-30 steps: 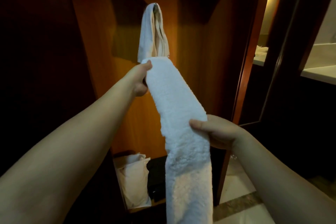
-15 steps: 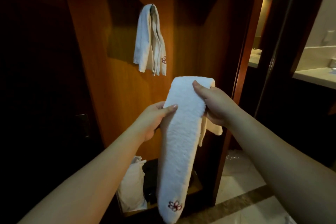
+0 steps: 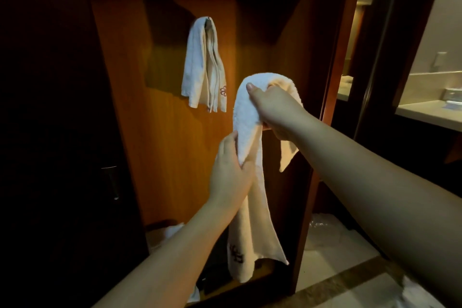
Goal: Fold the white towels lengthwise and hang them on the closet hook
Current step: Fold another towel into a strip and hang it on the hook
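White terry towel, folded into a narrow strip, drapes over the right hand, which grips its bend; left hand pinches the hanging part. Probably even both tails before lifting toward the far hook, which already carries a cream towel.

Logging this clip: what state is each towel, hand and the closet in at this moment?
Hung towel: folded, draped over the closet hook.
Held towel: folded lengthwise, off the hook, draped over the right hand.
Right hand: grips the held towel's top.
Left hand: grips the towel lower down.
Closet: open.
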`<action>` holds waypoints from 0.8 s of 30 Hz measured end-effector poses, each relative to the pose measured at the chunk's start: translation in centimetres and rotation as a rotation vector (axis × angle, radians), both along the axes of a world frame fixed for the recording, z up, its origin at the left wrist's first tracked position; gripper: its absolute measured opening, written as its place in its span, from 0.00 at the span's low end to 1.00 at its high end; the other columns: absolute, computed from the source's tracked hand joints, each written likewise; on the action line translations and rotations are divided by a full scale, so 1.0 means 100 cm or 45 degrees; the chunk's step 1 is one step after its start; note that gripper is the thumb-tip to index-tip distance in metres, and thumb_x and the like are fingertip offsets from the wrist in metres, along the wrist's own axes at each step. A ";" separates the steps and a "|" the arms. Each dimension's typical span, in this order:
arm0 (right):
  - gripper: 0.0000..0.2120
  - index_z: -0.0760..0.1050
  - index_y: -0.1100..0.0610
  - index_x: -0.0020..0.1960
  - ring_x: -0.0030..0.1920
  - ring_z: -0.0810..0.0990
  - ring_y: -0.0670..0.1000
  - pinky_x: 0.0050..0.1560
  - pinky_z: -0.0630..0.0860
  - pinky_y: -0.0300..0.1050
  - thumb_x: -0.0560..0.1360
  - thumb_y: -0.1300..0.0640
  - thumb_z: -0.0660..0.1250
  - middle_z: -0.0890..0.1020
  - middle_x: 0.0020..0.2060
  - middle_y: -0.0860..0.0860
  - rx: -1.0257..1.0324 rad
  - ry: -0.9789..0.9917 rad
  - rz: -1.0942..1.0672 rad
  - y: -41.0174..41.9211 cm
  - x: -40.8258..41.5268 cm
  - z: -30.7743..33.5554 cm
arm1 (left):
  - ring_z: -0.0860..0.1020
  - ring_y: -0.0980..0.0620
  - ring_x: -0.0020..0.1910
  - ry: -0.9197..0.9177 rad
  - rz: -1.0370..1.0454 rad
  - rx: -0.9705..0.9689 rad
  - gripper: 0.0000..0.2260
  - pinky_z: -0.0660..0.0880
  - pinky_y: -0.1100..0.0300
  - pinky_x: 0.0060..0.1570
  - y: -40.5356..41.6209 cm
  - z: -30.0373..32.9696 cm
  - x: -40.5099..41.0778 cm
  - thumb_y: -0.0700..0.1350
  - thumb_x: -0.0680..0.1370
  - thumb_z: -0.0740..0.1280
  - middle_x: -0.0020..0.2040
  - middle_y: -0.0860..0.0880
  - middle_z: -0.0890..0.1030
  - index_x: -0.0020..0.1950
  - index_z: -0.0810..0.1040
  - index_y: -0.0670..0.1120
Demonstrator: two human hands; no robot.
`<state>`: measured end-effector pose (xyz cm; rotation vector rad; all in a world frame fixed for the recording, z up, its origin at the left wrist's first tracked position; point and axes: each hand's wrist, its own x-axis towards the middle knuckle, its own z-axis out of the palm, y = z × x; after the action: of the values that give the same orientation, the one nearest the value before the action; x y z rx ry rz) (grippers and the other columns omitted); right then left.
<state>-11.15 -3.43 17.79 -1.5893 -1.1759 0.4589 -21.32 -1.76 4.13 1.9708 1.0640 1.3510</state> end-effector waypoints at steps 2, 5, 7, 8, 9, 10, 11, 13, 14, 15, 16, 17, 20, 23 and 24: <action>0.22 0.66 0.58 0.65 0.54 0.79 0.56 0.55 0.81 0.54 0.83 0.41 0.58 0.78 0.54 0.56 0.067 0.124 -0.034 0.001 0.004 0.005 | 0.78 0.59 0.54 0.011 0.036 -0.014 0.22 0.76 0.67 0.44 0.014 -0.011 -0.006 0.43 0.78 0.68 0.58 0.62 0.75 0.70 0.68 0.58; 0.27 0.62 0.58 0.74 0.50 0.78 0.54 0.50 0.81 0.51 0.82 0.42 0.59 0.76 0.49 0.52 0.120 0.350 -0.113 0.001 0.017 0.008 | 0.78 0.59 0.40 0.187 0.141 0.015 0.10 0.68 0.66 0.33 0.039 -0.032 -0.023 0.41 0.78 0.66 0.41 0.59 0.77 0.49 0.73 0.59; 0.28 0.61 0.57 0.75 0.43 0.77 0.52 0.54 0.81 0.55 0.82 0.42 0.60 0.75 0.44 0.51 0.151 0.461 -0.193 0.002 0.030 0.006 | 0.77 0.56 0.35 0.287 0.225 0.024 0.08 0.67 0.61 0.29 0.054 -0.044 -0.039 0.43 0.78 0.65 0.37 0.56 0.77 0.44 0.74 0.57; 0.28 0.61 0.56 0.76 0.41 0.77 0.52 0.58 0.80 0.58 0.82 0.42 0.61 0.75 0.43 0.51 0.169 0.522 -0.241 0.002 0.037 0.005 | 0.76 0.56 0.33 0.326 0.257 0.023 0.07 0.67 0.59 0.28 0.060 -0.049 -0.048 0.44 0.79 0.65 0.36 0.55 0.77 0.44 0.74 0.56; 0.28 0.62 0.56 0.76 0.41 0.78 0.53 0.59 0.79 0.60 0.82 0.43 0.62 0.75 0.42 0.51 0.188 0.596 -0.282 0.003 0.045 0.004 | 0.76 0.56 0.32 0.366 0.289 0.027 0.07 0.70 0.58 0.27 0.066 -0.053 -0.058 0.45 0.79 0.65 0.36 0.55 0.77 0.44 0.75 0.56; 0.26 0.64 0.55 0.74 0.45 0.80 0.56 0.60 0.79 0.60 0.82 0.44 0.63 0.75 0.43 0.51 0.207 0.693 -0.313 0.004 0.053 0.003 | 0.76 0.56 0.32 0.409 0.330 0.033 0.06 0.72 0.56 0.27 0.071 -0.057 -0.069 0.46 0.79 0.65 0.36 0.54 0.77 0.45 0.74 0.56; 0.24 0.65 0.55 0.72 0.52 0.80 0.58 0.59 0.79 0.59 0.81 0.45 0.65 0.76 0.47 0.51 0.225 0.805 -0.330 0.005 0.059 0.003 | 0.76 0.56 0.31 0.451 0.376 0.043 0.06 0.73 0.57 0.26 0.077 -0.060 -0.080 0.46 0.79 0.65 0.35 0.54 0.76 0.44 0.74 0.56; 0.19 0.66 0.54 0.66 0.63 0.77 0.60 0.57 0.80 0.56 0.80 0.47 0.67 0.76 0.57 0.53 0.252 0.983 -0.361 0.007 0.070 0.002 | 0.75 0.56 0.30 0.523 0.447 0.052 0.07 0.66 0.61 0.26 0.087 -0.062 -0.100 0.47 0.79 0.66 0.34 0.54 0.76 0.42 0.73 0.56; 0.19 0.66 0.54 0.66 0.65 0.75 0.59 0.56 0.79 0.55 0.80 0.48 0.67 0.76 0.61 0.53 0.254 1.022 -0.371 0.009 0.075 0.001 | 0.75 0.56 0.30 0.546 0.463 0.035 0.07 0.64 0.61 0.26 0.091 -0.060 -0.109 0.47 0.78 0.66 0.34 0.54 0.75 0.41 0.73 0.55; 0.22 0.66 0.55 0.69 0.66 0.75 0.59 0.56 0.79 0.56 0.80 0.48 0.67 0.75 0.64 0.54 0.267 1.048 -0.373 0.010 0.080 0.001 | 0.75 0.54 0.31 0.561 0.473 0.006 0.07 0.63 0.60 0.27 0.095 -0.058 -0.117 0.47 0.77 0.66 0.34 0.54 0.75 0.40 0.73 0.54; 0.25 0.64 0.56 0.73 0.67 0.75 0.59 0.59 0.78 0.57 0.80 0.49 0.68 0.75 0.67 0.55 0.280 1.078 -0.380 0.012 0.085 0.000 | 0.75 0.52 0.32 0.572 0.485 -0.025 0.06 0.65 0.59 0.28 0.098 -0.055 -0.125 0.47 0.76 0.67 0.34 0.53 0.76 0.40 0.73 0.53; 0.28 0.63 0.56 0.75 0.67 0.75 0.59 0.62 0.77 0.59 0.80 0.49 0.68 0.74 0.68 0.55 0.294 1.121 -0.387 0.013 0.090 0.000 | 0.76 0.50 0.33 0.566 0.496 -0.049 0.04 0.68 0.57 0.30 0.102 -0.051 -0.133 0.47 0.76 0.67 0.35 0.53 0.77 0.41 0.74 0.52; 0.31 0.62 0.56 0.76 0.67 0.75 0.58 0.66 0.74 0.63 0.79 0.51 0.70 0.74 0.68 0.55 0.341 1.247 -0.424 0.016 0.104 -0.002 | 0.78 0.50 0.37 0.406 0.463 -0.097 0.03 0.72 0.56 0.35 0.108 -0.036 -0.158 0.48 0.75 0.68 0.38 0.52 0.80 0.42 0.76 0.53; 0.32 0.64 0.56 0.75 0.67 0.75 0.57 0.67 0.74 0.62 0.76 0.54 0.73 0.75 0.66 0.55 0.372 1.375 -0.472 0.020 0.116 -0.001 | 0.79 0.53 0.41 0.214 0.328 -0.163 0.08 0.71 0.58 0.37 0.106 -0.013 -0.173 0.42 0.75 0.71 0.40 0.53 0.82 0.41 0.79 0.56; 0.31 0.66 0.56 0.74 0.66 0.76 0.57 0.66 0.75 0.61 0.75 0.55 0.75 0.76 0.65 0.55 0.373 1.436 -0.485 0.022 0.120 -0.001 | 0.80 0.53 0.41 0.168 0.291 -0.162 0.10 0.72 0.58 0.38 0.105 -0.002 -0.177 0.40 0.75 0.71 0.40 0.53 0.82 0.41 0.80 0.56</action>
<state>0.83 -1.27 17.74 -0.9754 -0.0651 0.7396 -38.99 8.72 3.90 1.9117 1.4377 1.2449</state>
